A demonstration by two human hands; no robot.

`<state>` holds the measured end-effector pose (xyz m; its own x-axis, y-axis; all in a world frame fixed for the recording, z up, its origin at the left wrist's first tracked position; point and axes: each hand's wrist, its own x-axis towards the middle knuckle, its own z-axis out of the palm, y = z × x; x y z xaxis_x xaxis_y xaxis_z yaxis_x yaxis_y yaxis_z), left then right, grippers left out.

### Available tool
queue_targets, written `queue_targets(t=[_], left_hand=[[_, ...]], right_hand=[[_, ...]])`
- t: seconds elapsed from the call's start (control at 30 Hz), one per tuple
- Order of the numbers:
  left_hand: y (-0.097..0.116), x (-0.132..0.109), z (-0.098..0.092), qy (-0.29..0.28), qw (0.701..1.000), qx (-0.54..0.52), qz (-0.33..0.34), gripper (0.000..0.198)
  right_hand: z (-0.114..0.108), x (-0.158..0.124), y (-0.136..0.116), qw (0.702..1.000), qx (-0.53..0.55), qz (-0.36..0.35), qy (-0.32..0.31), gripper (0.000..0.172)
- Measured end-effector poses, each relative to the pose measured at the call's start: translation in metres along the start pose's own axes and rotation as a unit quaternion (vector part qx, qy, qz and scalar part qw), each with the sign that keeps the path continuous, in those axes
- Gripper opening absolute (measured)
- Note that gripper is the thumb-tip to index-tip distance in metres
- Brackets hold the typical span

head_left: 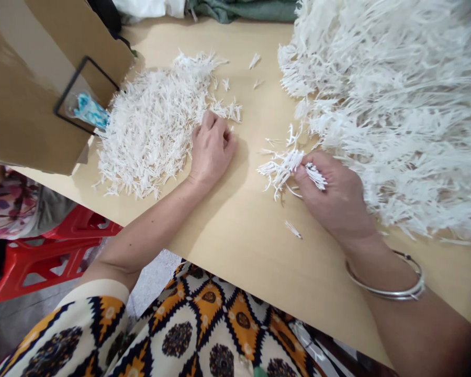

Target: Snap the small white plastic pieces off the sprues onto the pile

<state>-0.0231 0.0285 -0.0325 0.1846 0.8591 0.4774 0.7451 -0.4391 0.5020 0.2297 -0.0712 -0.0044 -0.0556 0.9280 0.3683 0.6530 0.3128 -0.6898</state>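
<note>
My left hand (211,148) rests knuckles-up on the light wooden table (235,235), fingers curled under, at the right edge of a small pile of short white plastic pieces (153,125). What its fingers hold, if anything, is hidden. My right hand (333,193) is closed around a bunch of white plastic strands (284,167) that fan out to the left of the fist. It sits at the foot of a large heap of white strands (392,104). A silver bangle (392,290) circles my right wrist.
A brown cardboard box (35,89) with a black-edged opening stands at the far left. Loose white pieces (293,229) lie scattered on the table. Red plastic stools (51,251) stand below the table's left edge. Folded cloth (243,9) lies at the back.
</note>
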Motion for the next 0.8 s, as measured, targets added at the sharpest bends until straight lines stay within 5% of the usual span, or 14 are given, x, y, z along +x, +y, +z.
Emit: queue_targets(t=[0.17,0.33,0.47,0.6,0.8], left_hand=[[0.005,0.002,-0.001,0.06,0.997,-0.02,-0.054,0.022],[0.03,-0.003,-0.011,0.075,0.995,-0.027,0.06,0.008],[0.054,-0.012,-0.014,-0.002,0.988,-0.052,0.147,0.025],[0.066,-0.019,-0.011,-0.088,0.982,-0.056,0.158,0.032],[0.061,-0.02,-0.002,-0.095,0.98,-0.067,0.161,0.034]], right_hand=[[0.004,-0.001,-0.001,0.999,0.021,0.004,0.031,0.008],[0.005,-0.002,-0.003,0.999,0.033,0.002,0.028,0.008],[0.003,-0.001,-0.007,1.0,0.021,0.012,0.004,0.009],[0.004,-0.001,-0.007,1.0,0.009,0.017,-0.009,0.009],[0.009,-0.002,-0.002,1.0,-0.014,-0.014,-0.011,0.013]])
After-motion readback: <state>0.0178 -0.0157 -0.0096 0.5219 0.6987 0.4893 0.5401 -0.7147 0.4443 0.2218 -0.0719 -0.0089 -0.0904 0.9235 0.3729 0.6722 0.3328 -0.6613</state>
